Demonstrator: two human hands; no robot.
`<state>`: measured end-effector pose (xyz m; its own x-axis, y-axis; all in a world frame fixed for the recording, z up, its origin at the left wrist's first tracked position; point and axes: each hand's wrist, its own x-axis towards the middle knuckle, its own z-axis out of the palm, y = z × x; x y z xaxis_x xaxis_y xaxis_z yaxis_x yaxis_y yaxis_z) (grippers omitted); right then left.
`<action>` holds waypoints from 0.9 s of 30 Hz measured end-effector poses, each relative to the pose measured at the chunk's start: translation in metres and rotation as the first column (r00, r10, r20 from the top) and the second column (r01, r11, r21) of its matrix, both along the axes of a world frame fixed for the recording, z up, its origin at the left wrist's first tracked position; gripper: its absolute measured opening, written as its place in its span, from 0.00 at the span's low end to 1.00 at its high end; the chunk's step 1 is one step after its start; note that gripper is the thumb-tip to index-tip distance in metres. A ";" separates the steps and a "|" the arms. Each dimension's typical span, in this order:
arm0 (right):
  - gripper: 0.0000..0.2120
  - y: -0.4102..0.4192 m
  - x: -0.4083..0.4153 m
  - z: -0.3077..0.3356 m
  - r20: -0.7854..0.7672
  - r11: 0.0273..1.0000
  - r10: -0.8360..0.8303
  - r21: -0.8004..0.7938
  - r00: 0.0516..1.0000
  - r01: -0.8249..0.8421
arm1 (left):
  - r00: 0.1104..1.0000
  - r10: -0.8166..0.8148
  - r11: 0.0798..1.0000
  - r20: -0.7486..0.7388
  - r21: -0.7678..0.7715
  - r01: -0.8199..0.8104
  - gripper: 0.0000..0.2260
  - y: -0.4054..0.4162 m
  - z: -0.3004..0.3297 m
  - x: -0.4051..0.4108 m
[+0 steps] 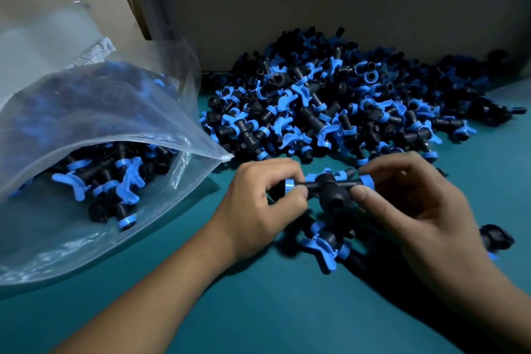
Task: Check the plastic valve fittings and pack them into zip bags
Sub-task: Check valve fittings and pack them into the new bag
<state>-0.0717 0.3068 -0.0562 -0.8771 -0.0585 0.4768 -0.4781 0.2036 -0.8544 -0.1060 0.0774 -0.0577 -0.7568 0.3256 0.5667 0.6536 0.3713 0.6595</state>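
Note:
A black valve fitting (329, 185) with blue rings at both ends is held level between my hands. My left hand (258, 204) pinches its left end and my right hand (413, 204) pinches its right end. A big pile of black and blue valve fittings (344, 103) lies just behind, against the back wall. At the left an open clear zip bag (94, 135) lies on its side, partly filled with fittings, its mouth facing my hands. Another fitting (323, 247) with a blue butterfly handle lies on the mat under my hands.
The work surface is a teal mat (258, 310). Cardboard walls (316, 17) stand at the back and left. A lone black piece (495, 237) lies at the right, beside my right wrist.

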 end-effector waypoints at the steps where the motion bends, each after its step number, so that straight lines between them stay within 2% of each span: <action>1: 0.12 0.001 0.001 0.001 0.011 1.000 0.000 0.014 1.000 0.000 | 0.977 -0.096 0.986 0.189 0.153 0.067 0.12 0.003 -0.001 0.001; 3: 0.12 0.001 0.000 0.000 0.039 1.000 0.008 -0.018 0.999 -0.008 | 0.855 -0.304 0.909 0.421 0.397 0.128 0.14 0.010 -0.002 0.003; 5: 0.19 -0.001 -0.002 0.000 0.074 0.997 0.016 -0.075 0.997 -0.010 | 0.765 -0.413 0.854 0.494 0.501 0.137 0.17 0.010 -0.004 0.003; 8: 0.23 -0.005 -0.001 0.003 0.125 0.998 -0.033 -0.056 0.992 0.040 | 0.692 -0.450 0.860 0.564 0.483 0.166 0.22 0.003 -0.002 -0.001; 13: 0.14 -0.012 0.000 0.010 0.140 0.999 -0.035 0.018 0.990 0.033 | 0.600 -0.494 0.854 0.629 0.482 0.197 0.23 -0.008 0.002 -0.005; 18: 0.07 -0.008 -0.004 0.003 0.025 0.999 -0.051 0.019 0.998 0.050 | 0.667 -0.454 0.869 0.591 0.459 0.185 0.12 -0.006 0.000 -0.009; 21: 0.08 -0.001 -0.010 -0.008 -0.040 1.000 -0.016 0.016 0.999 0.016 | 0.707 -0.433 0.867 0.560 0.472 0.157 0.05 -0.003 -0.006 -0.014; 23: 0.09 0.001 -0.012 -0.013 -0.064 1.000 0.006 0.018 0.998 -0.005 | 0.750 -0.376 0.889 0.544 0.439 0.127 0.05 -0.003 -0.009 -0.014; 25: 0.09 0.001 -0.011 -0.016 -0.062 0.999 0.032 0.011 0.998 -0.032 | 0.874 -0.190 0.964 0.448 0.255 0.078 0.03 -0.006 -0.010 -0.010; 26: 0.08 0.001 -0.010 -0.016 -0.066 0.999 0.043 0.015 0.997 -0.042 | 0.946 -0.045 0.996 0.320 0.092 0.017 0.04 -0.008 -0.011 -0.008; 27: 0.08 0.000 -0.009 -0.016 -0.070 0.998 0.050 0.026 0.996 -0.049 | 0.983 0.067 0.997 0.170 -0.053 -0.058 0.04 -0.010 -0.011 -0.006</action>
